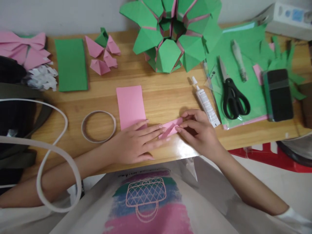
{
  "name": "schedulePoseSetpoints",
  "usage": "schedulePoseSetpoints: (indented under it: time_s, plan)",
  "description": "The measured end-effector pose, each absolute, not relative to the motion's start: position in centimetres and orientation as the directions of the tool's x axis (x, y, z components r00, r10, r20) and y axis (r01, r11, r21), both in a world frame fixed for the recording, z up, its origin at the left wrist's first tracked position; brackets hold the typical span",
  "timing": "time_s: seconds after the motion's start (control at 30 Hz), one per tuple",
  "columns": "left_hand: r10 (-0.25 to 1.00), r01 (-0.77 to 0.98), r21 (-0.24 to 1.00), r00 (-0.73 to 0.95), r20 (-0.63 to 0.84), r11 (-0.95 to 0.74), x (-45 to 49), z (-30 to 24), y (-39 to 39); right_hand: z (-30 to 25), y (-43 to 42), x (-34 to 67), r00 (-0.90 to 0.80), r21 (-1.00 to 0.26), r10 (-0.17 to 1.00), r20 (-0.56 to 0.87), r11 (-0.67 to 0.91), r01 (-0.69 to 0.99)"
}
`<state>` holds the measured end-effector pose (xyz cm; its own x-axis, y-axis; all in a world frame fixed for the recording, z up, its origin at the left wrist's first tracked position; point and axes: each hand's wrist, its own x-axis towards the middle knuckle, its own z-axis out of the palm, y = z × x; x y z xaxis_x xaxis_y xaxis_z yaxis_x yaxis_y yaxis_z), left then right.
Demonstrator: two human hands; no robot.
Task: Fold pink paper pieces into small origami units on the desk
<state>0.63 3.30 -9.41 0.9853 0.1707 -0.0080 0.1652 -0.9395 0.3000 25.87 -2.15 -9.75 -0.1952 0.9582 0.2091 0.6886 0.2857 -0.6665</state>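
A small pink paper piece (170, 127), partly folded, lies near the front edge of the wooden table (161, 91). My left hand (136, 143) rests flat on the table with its fingers stretched out, the fingertips pressing the paper's left end. My right hand (198, 131) is curled, its fingertips pinching the paper's right end. A flat pink paper rectangle (130, 105) lies just behind my left hand.
A large green and pink folded paper ball (170, 35) stands at the back. A glue tube (206, 102), black scissors (232, 94), a pen (239, 60) and a phone (279, 94) lie at the right on green sheets. A tape ring (98, 126), a green rectangle (70, 64) and pink folded pieces (103, 55) lie left.
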Motion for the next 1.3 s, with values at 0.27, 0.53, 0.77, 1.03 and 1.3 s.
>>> schedulePoseSetpoints:
  time_s: [0.27,0.53,0.77,1.03,1.3]
  plan:
    - [0.187,0.181,0.283,0.982,-0.005,-0.942,0.8,-9.3,3.2,-9.9,-2.3,25.8,-0.15,-0.715,0.967,0.207,0.254,0.651]
    - [0.196,0.188,0.288,0.981,-0.001,-0.939,0.8,-9.5,3.0,-10.1,-2.5,25.6,-0.112,-0.666,0.967,0.229,0.239,0.707]
    - [0.183,0.175,0.271,0.983,0.005,-0.947,0.9,-9.4,3.1,-10.2,-2.5,25.2,-0.094,-0.606,0.962,0.257,0.237,0.759]
    - [0.191,0.181,0.261,0.982,0.011,-0.948,1.1,-9.3,2.9,-10.2,-2.5,25.2,-0.061,-0.594,0.959,0.276,0.22,0.774]
    - [0.194,0.178,0.235,0.98,0.047,-0.956,1.4,-9.3,2.6,-9.3,-7.0,23.8,-0.429,-0.186,0.811,0.398,0.529,0.828]
